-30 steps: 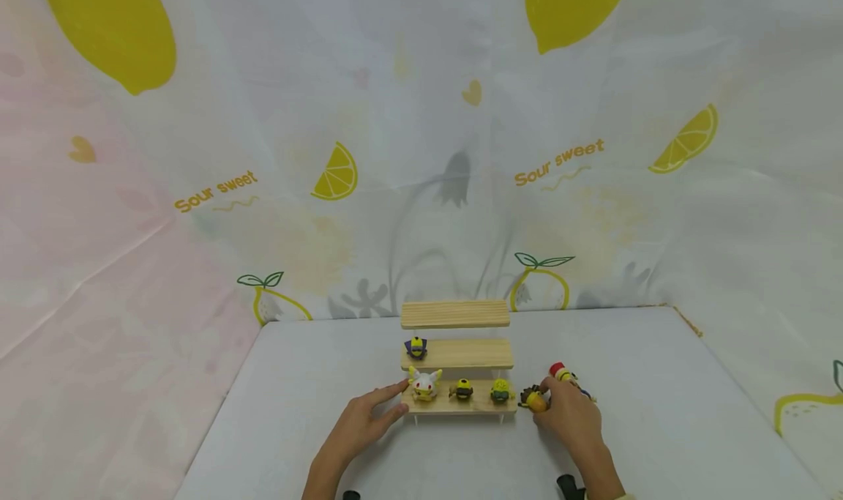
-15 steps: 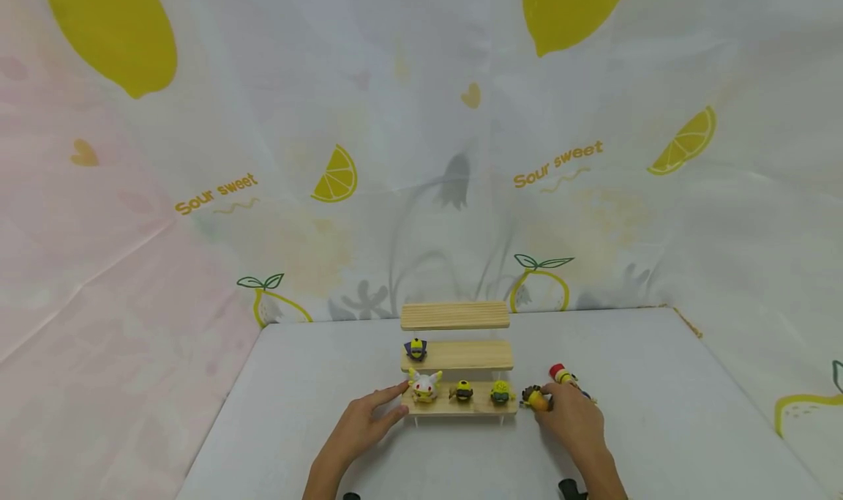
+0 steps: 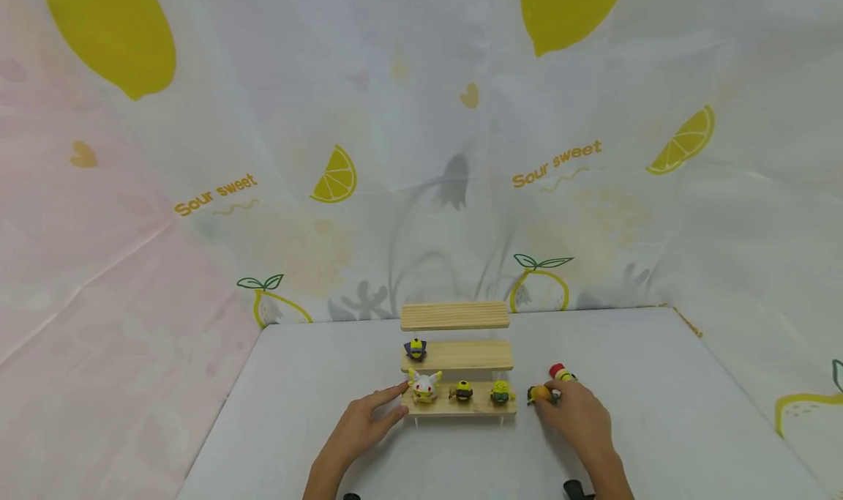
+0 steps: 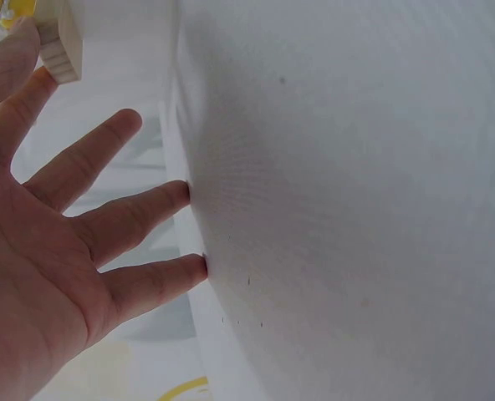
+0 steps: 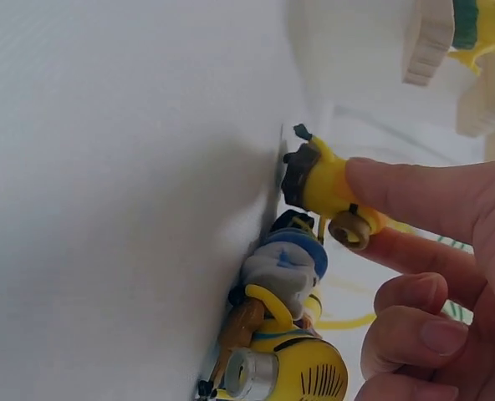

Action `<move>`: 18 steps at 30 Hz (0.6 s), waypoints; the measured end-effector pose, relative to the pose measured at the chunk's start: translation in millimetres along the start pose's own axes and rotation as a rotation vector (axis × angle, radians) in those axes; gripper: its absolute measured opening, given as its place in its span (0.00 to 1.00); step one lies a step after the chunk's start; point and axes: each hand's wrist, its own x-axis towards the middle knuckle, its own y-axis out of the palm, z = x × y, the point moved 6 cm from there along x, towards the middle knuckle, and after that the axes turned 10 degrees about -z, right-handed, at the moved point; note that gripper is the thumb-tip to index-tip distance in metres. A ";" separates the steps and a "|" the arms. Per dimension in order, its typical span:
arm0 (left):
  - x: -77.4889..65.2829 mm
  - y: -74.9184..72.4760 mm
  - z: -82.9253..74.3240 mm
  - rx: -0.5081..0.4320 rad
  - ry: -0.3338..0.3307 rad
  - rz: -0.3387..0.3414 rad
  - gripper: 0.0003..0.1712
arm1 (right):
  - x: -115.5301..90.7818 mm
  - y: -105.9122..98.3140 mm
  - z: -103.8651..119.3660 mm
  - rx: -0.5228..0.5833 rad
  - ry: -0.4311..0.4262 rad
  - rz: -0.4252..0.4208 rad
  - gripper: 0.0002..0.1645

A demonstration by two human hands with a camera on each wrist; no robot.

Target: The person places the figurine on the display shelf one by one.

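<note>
So the right hand [image 3: 578,418] is pinching a small yellow figurine [image 5: 321,180] between thumb and index finger, just right of the wooden shelf [image 3: 470,353]. The left hand [image 3: 361,423] is holding nothing, fingers spreading wide, touching the shelf's left end. Three figurines are standing on its bottom board.

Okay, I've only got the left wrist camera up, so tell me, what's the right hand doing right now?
Observer: The right hand is pinching a small yellow figure.
Operator: I just see a corner of the lowest shelf. How many figures are on it?
Observer: Three figures, in a row along the lowest shelf.
Operator: And the shelf above?
Observer: One yellow and dark figure, at the left end of the middle shelf.
</note>
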 end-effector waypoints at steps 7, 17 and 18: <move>-0.4 -0.3 -0.9 0.004 -0.001 0.000 0.28 | -1.7 -4.6 -1.8 0.069 0.003 -0.057 0.19; 0.0 -1.2 -2.2 0.003 0.001 -0.004 0.28 | -3.1 -22.3 1.8 0.200 -0.028 -0.125 0.22; 0.1 -1.3 -2.2 0.002 0.000 -0.002 0.28 | -2.8 -24.2 2.5 0.215 -0.029 -0.129 0.22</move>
